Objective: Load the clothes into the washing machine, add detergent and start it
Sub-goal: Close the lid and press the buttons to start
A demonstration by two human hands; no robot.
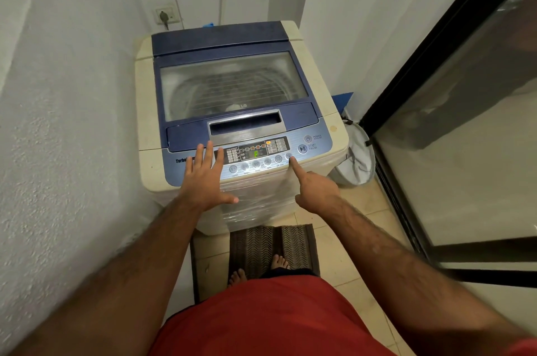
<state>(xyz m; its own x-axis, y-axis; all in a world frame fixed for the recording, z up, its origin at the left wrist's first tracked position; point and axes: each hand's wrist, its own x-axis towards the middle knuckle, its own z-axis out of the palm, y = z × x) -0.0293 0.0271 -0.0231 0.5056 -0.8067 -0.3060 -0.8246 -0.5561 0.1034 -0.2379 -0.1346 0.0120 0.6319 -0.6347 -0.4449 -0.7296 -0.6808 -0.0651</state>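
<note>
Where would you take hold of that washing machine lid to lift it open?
Best at the silver recessed handle in the middle of the lid's front edge, just above the control panel. Its slot opens toward the person, so fingers would likely slip in from the front and pull upward. The lid seems to fold along a seam near the back, which suggests lifting from the front.

A home laundry nook: a top-loading washing machine [235, 111] stands under the hands, a wall socket [167, 17] beyond them, a floor mat [261, 248] below.
</note>
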